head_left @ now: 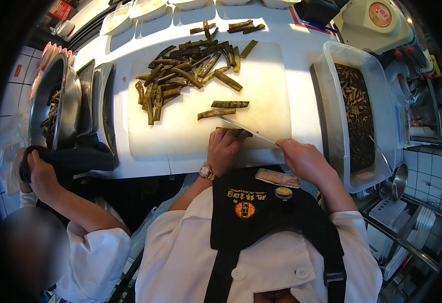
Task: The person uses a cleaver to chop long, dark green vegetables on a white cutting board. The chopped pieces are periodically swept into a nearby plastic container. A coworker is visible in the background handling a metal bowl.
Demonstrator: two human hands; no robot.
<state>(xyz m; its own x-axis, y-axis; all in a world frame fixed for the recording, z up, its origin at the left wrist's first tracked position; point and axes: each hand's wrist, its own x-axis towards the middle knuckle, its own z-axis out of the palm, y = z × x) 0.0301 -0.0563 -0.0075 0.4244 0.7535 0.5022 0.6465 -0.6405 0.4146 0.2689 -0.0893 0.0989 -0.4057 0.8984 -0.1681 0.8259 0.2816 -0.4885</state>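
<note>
My left hand (224, 150), with a watch at the wrist, is closed over a dark green stalk piece (227, 131) at the near edge of a white cutting board (261, 70). From the right, my right hand (303, 158) grips a knife (251, 131); its blade slants up and left, just above the held piece. The blade's tip reaches a second stalk piece (217, 114), and another stalk piece (230, 104) lies parallel beyond it. A loose pile of olive-green stalk pieces (180, 73) covers the board's far left, with several strewn past its far edge.
At right stands a clear plastic tub (332, 116) of brown shredded food. A steel bowl (69, 101) of dark pieces stands left, beside a co-worker's hand (44, 179) on a dark cloth (82, 160). White containers (149, 9) line the far edge; a pale machine (372, 25) stands far right.
</note>
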